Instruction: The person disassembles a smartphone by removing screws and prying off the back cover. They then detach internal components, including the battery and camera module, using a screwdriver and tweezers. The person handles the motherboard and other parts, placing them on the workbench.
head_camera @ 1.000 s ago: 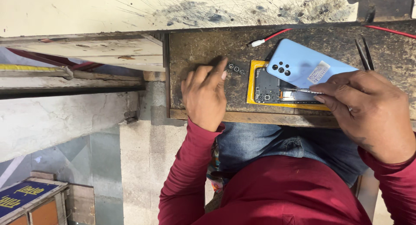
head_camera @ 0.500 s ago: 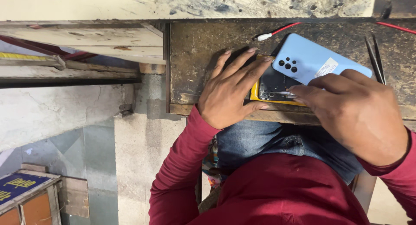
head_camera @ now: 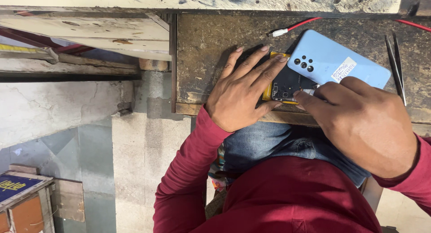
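My left hand [head_camera: 244,91] lay flat, fingers apart, on the opened phone [head_camera: 287,85] while my right hand [head_camera: 359,121] pinched a small tool, beside the blue back cover [head_camera: 339,60].

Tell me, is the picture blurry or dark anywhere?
Head view: mostly sharp and evenly lit; the light blue phone cover shows clearly, no glare; dark shadow sits under the left hand and right hand, hiding the opened phone partly.
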